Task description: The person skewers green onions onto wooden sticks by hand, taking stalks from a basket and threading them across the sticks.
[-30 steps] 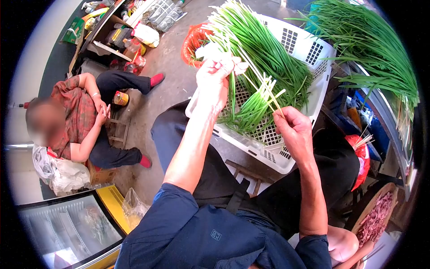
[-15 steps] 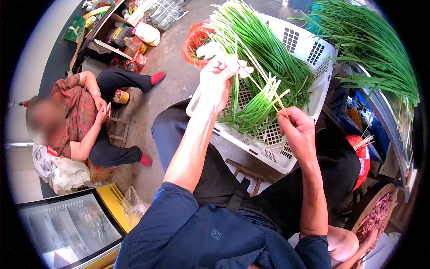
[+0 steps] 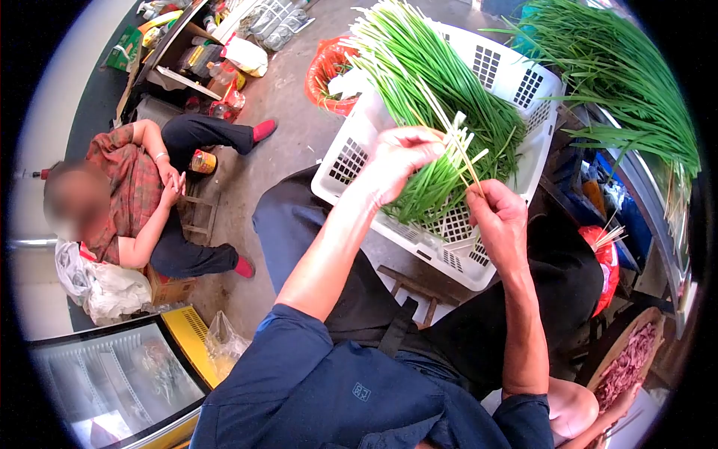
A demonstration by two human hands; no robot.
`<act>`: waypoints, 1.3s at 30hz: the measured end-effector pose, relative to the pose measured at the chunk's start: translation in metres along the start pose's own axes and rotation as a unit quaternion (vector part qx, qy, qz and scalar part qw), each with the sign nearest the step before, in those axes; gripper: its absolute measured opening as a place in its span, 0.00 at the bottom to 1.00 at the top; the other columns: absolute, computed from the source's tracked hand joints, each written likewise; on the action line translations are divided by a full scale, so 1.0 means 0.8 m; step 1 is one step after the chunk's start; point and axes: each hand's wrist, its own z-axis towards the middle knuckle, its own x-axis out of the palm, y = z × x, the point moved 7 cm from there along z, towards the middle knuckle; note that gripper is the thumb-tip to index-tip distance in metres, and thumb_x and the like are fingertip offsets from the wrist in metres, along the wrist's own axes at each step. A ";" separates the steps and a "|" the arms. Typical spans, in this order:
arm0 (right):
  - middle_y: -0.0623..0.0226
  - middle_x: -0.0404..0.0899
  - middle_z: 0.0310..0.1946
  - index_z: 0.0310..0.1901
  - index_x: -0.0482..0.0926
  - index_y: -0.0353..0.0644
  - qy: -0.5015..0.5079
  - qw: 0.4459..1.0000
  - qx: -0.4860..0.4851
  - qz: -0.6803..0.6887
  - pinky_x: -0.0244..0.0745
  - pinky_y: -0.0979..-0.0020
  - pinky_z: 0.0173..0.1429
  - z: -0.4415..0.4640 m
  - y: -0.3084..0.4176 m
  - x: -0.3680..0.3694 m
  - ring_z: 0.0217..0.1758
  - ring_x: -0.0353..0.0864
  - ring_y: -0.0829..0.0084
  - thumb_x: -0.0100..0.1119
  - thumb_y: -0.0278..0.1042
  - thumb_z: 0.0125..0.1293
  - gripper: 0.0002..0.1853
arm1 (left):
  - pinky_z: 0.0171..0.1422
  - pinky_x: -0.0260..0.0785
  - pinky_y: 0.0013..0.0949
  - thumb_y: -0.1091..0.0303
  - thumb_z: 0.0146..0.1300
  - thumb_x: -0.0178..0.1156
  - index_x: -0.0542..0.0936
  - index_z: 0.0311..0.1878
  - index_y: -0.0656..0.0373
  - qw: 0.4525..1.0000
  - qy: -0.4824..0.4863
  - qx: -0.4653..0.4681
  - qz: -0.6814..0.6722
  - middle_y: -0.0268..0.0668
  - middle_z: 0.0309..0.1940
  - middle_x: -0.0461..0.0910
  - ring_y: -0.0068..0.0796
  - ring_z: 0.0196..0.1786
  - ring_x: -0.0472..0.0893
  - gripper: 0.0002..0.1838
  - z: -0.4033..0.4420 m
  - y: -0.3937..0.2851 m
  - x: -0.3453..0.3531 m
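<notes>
A white plastic basket point(image 3: 345, 161) stands before my knees with a large heap of long green chives point(image 3: 426, 67) in it. My right hand point(image 3: 497, 217) pinches the lower end of a thin wooden skewer point(image 3: 467, 163), which slants up to the left. Short green pieces with pale ends point(image 3: 434, 183) hang around the skewer over the basket. My left hand point(image 3: 407, 161) is at the left side of these pieces, its fingers pressed together near the skewer; what lies between its fingertips is too small to make out.
A seated person point(image 3: 127, 194) is at the left. An orange-lined bin point(image 3: 321, 71) stands behind the basket. More chives point(image 3: 606, 67) lie on a stand at the right, above a red bag point(image 3: 604, 266). A round tray of meat point(image 3: 628, 359) and another person's arm are lower right.
My left hand has moved down and right, from above the basket's left side to the skewer. The chive strand that it held is no longer seen hanging there. My right hand has barely moved.
</notes>
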 end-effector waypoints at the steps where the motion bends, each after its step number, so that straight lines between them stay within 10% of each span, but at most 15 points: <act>1: 0.77 0.71 0.19 0.33 0.81 0.35 -0.012 1.000 0.007 0.006 0.62 0.78 0.27 0.001 -0.002 -0.002 0.24 0.65 0.87 0.60 0.26 0.64 0.04 | 0.49 0.74 0.25 0.74 0.62 0.65 0.83 0.44 0.65 0.999 0.004 -0.034 0.001 0.39 0.41 0.84 0.22 0.40 0.81 0.08 -0.001 0.006 0.006; 7: 0.76 0.71 0.19 0.33 0.80 0.34 -0.016 1.000 -0.015 0.003 0.62 0.78 0.27 0.004 0.015 0.000 0.24 0.65 0.87 0.59 0.25 0.65 0.04 | 0.39 0.77 0.29 0.75 0.62 0.64 0.83 0.40 0.63 0.983 -0.036 0.099 0.151 0.38 0.35 0.85 0.26 0.35 0.83 0.05 0.044 -0.048 -0.048; 11: 0.76 0.70 0.18 0.34 0.80 0.34 -0.029 0.999 -0.028 -0.015 0.62 0.78 0.27 0.005 0.021 0.000 0.24 0.65 0.87 0.59 0.25 0.65 0.04 | 0.37 0.73 0.35 0.65 0.55 0.66 0.82 0.29 0.61 0.670 -0.285 0.322 0.605 0.39 0.23 0.82 0.34 0.28 0.82 0.08 0.067 -0.104 -0.085; 17: 0.75 0.69 0.17 0.34 0.79 0.34 -0.031 0.998 -0.042 -0.031 0.61 0.76 0.26 0.002 0.023 -0.006 0.22 0.64 0.86 0.59 0.26 0.66 0.05 | 0.39 0.73 0.39 0.56 0.51 0.67 0.82 0.25 0.58 0.628 -0.368 0.215 0.651 0.40 0.21 0.81 0.40 0.27 0.82 0.13 0.100 -0.104 -0.114; 22: 0.75 0.69 0.16 0.34 0.79 0.35 -0.033 0.998 -0.036 -0.027 0.62 0.76 0.25 0.003 0.019 -0.007 0.22 0.64 0.86 0.59 0.26 0.66 0.05 | 0.40 0.75 0.42 0.60 0.51 0.66 0.81 0.27 0.59 0.675 -0.377 0.194 0.604 0.42 0.24 0.83 0.40 0.30 0.84 0.11 0.100 -0.094 -0.130; 24: 0.74 0.69 0.16 0.34 0.79 0.35 -0.044 0.997 -0.062 -0.031 0.62 0.76 0.25 0.002 0.021 -0.008 0.21 0.64 0.86 0.59 0.26 0.66 0.05 | 0.38 0.75 0.36 0.67 0.50 0.66 0.80 0.25 0.61 0.808 -0.371 0.189 0.417 0.37 0.23 0.82 0.29 0.28 0.83 0.08 0.092 -0.080 -0.144; 30: 0.73 0.70 0.16 0.34 0.80 0.35 -0.036 0.996 -0.055 -0.052 0.62 0.76 0.25 0.001 0.027 -0.008 0.21 0.64 0.86 0.60 0.26 0.65 0.04 | 0.37 0.70 0.25 0.72 0.63 0.64 0.79 0.37 0.61 0.927 -0.213 0.292 0.096 0.34 0.26 0.80 0.24 0.26 0.78 0.05 0.041 -0.091 -0.089; 39: 0.77 0.71 0.18 0.34 0.80 0.35 -0.019 0.999 -0.029 0.008 0.61 0.77 0.26 0.001 0.013 -0.003 0.23 0.64 0.87 0.60 0.26 0.65 0.04 | 0.41 0.72 0.34 0.74 0.70 0.56 0.77 0.43 0.64 0.966 -0.105 0.234 -0.031 0.36 0.29 0.77 0.28 0.31 0.75 0.05 0.020 -0.079 -0.064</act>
